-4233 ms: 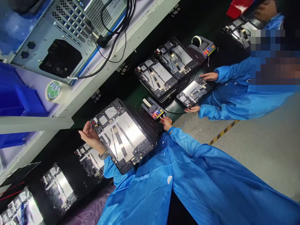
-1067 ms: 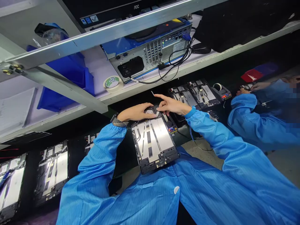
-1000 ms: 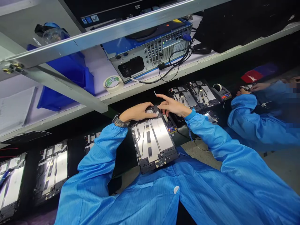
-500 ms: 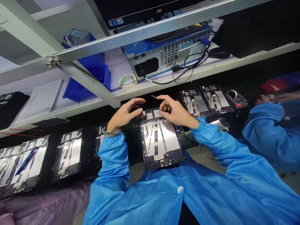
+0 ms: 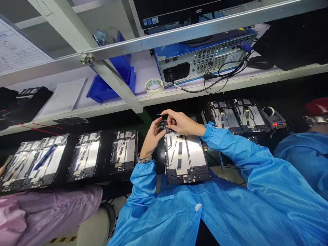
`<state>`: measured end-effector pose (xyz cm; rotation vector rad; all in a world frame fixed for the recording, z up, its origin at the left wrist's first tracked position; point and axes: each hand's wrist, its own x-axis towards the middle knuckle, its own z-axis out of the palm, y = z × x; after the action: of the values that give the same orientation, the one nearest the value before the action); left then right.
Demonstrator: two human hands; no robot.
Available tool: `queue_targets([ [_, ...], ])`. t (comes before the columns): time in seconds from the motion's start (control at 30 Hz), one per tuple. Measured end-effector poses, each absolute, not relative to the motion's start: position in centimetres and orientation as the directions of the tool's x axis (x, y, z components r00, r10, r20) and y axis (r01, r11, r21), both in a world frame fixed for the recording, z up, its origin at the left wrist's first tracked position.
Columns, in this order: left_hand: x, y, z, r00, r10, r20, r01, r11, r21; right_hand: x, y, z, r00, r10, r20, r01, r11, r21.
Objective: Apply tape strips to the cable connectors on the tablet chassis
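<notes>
An opened tablet point(image 5: 186, 157) with a silver inner plate and black frame lies in front of me, its near end against my blue coat. My left hand point(image 5: 153, 136) rests at the tablet's far left corner, fingers extended and touching it. My right hand point(image 5: 179, 123) hovers over the far edge, fingers pinched together at a small part near a red spot; a thin sliver sticks out from the fingertips. What it pinches is too small to name.
Several more opened tablets point(image 5: 83, 159) lie in a row to the left, others point(image 5: 237, 116) to the right beside a tape dispenser point(image 5: 273, 118). A shelf above carries a computer case point(image 5: 202, 61), tape roll point(image 5: 153, 85), blue bins point(image 5: 110, 85). A co-worker's blue sleeve point(image 5: 302, 157) is at right, a purple sleeve point(image 5: 51, 205) at left.
The view has swung right to left. My left hand lifted off, then came back to the tablet's far left corner. My right hand shifted left and closed into a pinch over the far edge.
</notes>
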<state>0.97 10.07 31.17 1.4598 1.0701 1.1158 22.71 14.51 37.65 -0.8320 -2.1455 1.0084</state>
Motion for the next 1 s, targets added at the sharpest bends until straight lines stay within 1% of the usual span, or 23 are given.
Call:
queue_targets([
  [0.13, 1.6, 10.5, 30.9, 0.226, 0.968, 0.106, -0.016, -0.105, 0.994, 22.9, 14.7, 37.3, -0.618, 0.738, 0.271, 0.259, 0.516, -0.816],
  [0.27, 2.0, 10.9, 31.1, 0.232, 0.969, 0.086, -0.02, -0.084, 0.996, 22.9, 14.8, 37.1, -0.632, 0.706, 0.319, 0.23, 0.564, -0.793],
  [0.47, 3.1, 10.6, 31.7, 0.156, 0.988, 0.006, -0.05, 0.002, 0.999, 23.1, 14.7, 37.5, -0.681, 0.701, 0.214, 0.283, 0.522, -0.805],
  [0.57, 3.4, 10.4, 31.7, 0.127, 0.992, -0.012, -0.079, 0.022, 0.997, 23.4, 14.0, 38.2, -0.603, 0.77, 0.21, 0.3, 0.462, -0.835],
  [0.6, 3.5, 10.3, 31.7, 0.124, 0.992, -0.013, -0.082, 0.023, 0.996, 23.5, 13.5, 38.5, -0.548, 0.809, 0.211, 0.276, 0.413, -0.868],
  [0.63, 3.5, 10.2, 31.7, 0.123, 0.992, -0.013, -0.082, 0.023, 0.996, 23.7, 12.7, 39.0, -0.496, 0.846, 0.195, 0.219, 0.339, -0.915],
  [0.7, 3.6, 10.0, 31.8, 0.124, 0.992, -0.009, -0.08, 0.019, 0.997, 24.2, 10.7, 39.9, -0.451, 0.887, 0.095, -0.003, 0.105, -0.994],
  [0.73, 3.7, 9.9, 31.9, 0.123, 0.992, -0.003, -0.08, 0.013, 0.997, 24.4, 9.5, 40.3, -0.466, 0.884, 0.027, -0.144, -0.046, -0.988],
  [0.77, 3.7, 9.8, 32.0, 0.122, 0.993, 0.007, -0.08, 0.002, 0.997, 24.5, 8.3, 40.6, -0.5, 0.865, -0.038, -0.277, -0.201, -0.94],
  [0.8, 3.8, 9.7, 32.1, 0.119, 0.993, 0.021, -0.079, -0.011, 0.997, 24.5, 7.1, 40.7, -0.537, 0.839, -0.09, -0.385, -0.339, -0.858],
  [0.83, 3.9, 9.6, 32.2, 0.115, 0.993, 0.034, -0.08, -0.025, 0.996, 24.5, 6.1, 40.6, -0.566, 0.814, -0.132, -0.466, -0.448, -0.763],
  [0.87, 4.0, 9.5, 32.3, 0.113, 0.992, 0.047, -0.082, -0.038, 0.996, 24.4, 5.3, 40.5, -0.585, 0.795, -0.163, -0.526, -0.524, -0.67],
  [0.93, 4.2, 9.4, 32.3, 0.109, 0.991, 0.073, -0.086, -0.063, 0.994, 23.9, 4.4, 39.9, -0.606, 0.768, -0.206, -0.597, -0.611, -0.521],
  [1.0, 4.3, 9.4, 32.2, 0.097, 0.99, 0.105, -0.066, -0.099, 0.993, 23.3, 4.3, 39.3, -0.606, 0.759, -0.238, -0.638, -0.643, -0.424],
])
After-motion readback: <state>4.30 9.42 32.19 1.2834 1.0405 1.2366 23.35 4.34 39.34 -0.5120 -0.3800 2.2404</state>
